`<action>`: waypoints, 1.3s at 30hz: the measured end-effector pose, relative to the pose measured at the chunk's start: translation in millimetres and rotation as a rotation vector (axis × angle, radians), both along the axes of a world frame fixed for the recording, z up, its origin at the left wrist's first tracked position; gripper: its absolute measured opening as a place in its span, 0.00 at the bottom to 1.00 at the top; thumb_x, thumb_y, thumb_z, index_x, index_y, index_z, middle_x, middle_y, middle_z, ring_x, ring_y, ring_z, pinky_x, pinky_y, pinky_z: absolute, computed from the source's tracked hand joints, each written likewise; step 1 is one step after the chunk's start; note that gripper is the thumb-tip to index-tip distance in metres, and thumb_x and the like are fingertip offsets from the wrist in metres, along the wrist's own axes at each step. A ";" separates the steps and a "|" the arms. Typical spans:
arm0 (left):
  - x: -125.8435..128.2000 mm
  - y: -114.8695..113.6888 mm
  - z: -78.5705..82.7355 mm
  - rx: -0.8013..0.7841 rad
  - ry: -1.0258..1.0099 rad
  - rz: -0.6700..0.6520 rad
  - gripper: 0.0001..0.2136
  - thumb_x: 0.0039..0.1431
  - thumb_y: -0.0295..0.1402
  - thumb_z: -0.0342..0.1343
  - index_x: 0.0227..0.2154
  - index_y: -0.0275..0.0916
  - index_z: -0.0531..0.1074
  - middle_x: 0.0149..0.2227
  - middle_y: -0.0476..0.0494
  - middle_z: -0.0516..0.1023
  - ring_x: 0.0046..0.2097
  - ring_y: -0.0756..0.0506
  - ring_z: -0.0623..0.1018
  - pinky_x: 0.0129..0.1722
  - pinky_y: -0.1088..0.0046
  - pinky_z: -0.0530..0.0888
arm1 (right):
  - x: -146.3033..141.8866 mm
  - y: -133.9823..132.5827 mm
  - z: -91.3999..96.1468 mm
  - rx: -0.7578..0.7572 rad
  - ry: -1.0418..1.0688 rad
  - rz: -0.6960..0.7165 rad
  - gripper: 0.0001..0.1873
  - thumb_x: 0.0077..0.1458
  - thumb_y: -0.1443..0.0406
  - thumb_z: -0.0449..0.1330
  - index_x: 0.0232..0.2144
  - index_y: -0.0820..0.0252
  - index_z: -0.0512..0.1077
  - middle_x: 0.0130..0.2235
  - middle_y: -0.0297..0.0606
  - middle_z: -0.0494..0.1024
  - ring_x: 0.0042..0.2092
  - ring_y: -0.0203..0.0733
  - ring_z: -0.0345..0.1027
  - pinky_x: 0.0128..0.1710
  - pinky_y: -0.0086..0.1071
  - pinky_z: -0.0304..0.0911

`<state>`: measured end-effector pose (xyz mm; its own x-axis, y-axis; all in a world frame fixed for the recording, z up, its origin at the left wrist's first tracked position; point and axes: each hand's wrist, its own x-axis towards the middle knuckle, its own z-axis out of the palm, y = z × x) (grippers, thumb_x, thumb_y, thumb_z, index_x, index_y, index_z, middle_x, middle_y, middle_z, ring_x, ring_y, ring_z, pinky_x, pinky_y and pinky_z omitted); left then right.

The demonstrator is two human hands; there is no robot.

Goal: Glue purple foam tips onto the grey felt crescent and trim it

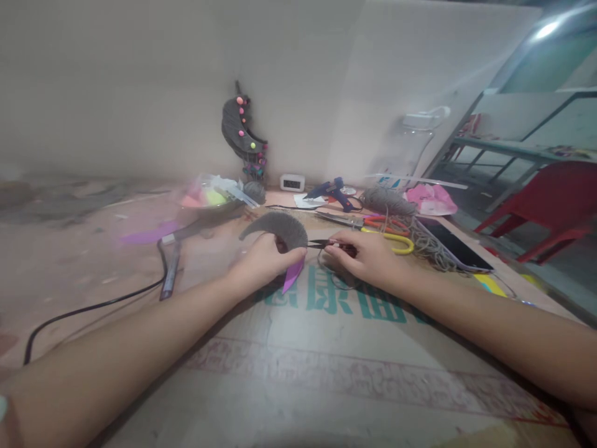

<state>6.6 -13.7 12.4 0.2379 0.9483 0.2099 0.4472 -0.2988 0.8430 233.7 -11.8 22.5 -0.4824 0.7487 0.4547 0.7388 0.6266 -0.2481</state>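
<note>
My left hand (261,261) is closed on a grey crescent (284,227) that looks wound with yarn, its thumb pressed on the lower part. A purple pointed piece (293,277) sticks out beneath the crescent. My right hand (361,255) grips small dark scissors (318,244), whose slightly parted tips reach the crescent's right edge. A thin dark strand (342,286) loops below my right hand; where its ends go is unclear. Fingers cover the scissors' handles in part.
Behind my hands lie a blue glue gun (333,191), large scissors with yellow and orange handles (396,242), grey yarn (389,200) and a phone (454,246). A decorated crescent (237,127) hangs on the wall. At left, a corded tool (171,267) trails black cable.
</note>
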 end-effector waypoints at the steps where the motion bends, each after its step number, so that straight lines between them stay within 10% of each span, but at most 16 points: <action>1: -0.1 0.1 -0.1 -0.005 -0.002 0.011 0.10 0.50 0.41 0.57 0.30 0.40 0.75 0.36 0.42 0.81 0.38 0.41 0.79 0.35 0.70 0.71 | 0.2 0.0 -0.5 0.001 0.008 0.004 0.13 0.60 0.57 0.55 0.34 0.59 0.75 0.29 0.36 0.78 0.28 0.36 0.67 0.29 0.28 0.54; 13: -1.4 -0.6 2.6 -0.040 -0.033 0.161 0.12 0.43 0.43 0.61 0.26 0.40 0.72 0.27 0.44 0.78 0.33 0.41 0.77 0.30 0.71 0.67 | 5.8 15.8 4.0 -0.113 0.530 -0.050 0.22 0.65 0.53 0.45 0.35 0.62 0.71 0.24 0.34 0.67 0.28 0.37 0.61 0.29 0.30 0.58; 22: -4.2 1.7 -1.4 -0.013 0.039 0.132 0.23 0.55 0.55 0.51 0.18 0.40 0.65 0.19 0.50 0.69 0.23 0.48 0.68 0.23 0.72 0.60 | 7.5 27.3 -5.8 -0.013 0.135 0.031 0.21 0.61 0.61 0.54 0.56 0.56 0.68 0.54 0.49 0.70 0.58 0.52 0.61 0.58 0.51 0.56; 26: -5.0 1.2 0.5 -0.064 -0.042 0.055 0.23 0.54 0.55 0.52 0.20 0.37 0.69 0.21 0.49 0.71 0.24 0.49 0.69 0.25 0.73 0.62 | -9.1 0.8 10.0 -0.177 0.230 0.120 0.21 0.57 0.58 0.60 0.52 0.58 0.71 0.50 0.46 0.73 0.42 0.43 0.70 0.42 0.38 0.67; 31: -2.5 0.9 1.6 -0.129 -0.179 -0.021 0.19 0.53 0.50 0.56 0.25 0.36 0.71 0.21 0.50 0.71 0.23 0.51 0.68 0.24 0.75 0.63 | -25.5 -17.0 10.2 -0.473 0.273 0.177 0.20 0.54 0.61 0.62 0.49 0.60 0.71 0.34 0.35 0.76 0.26 0.32 0.60 0.25 0.27 0.58; 39: -1.3 -1.9 1.2 -0.154 -0.238 -0.125 0.17 0.53 0.47 0.58 0.29 0.35 0.72 0.26 0.44 0.76 0.29 0.47 0.75 0.32 0.71 0.70 | -26.7 -13.0 -5.5 -0.374 0.261 0.171 0.10 0.55 0.62 0.59 0.25 0.61 0.70 0.22 0.29 0.67 0.25 0.31 0.57 0.24 0.26 0.51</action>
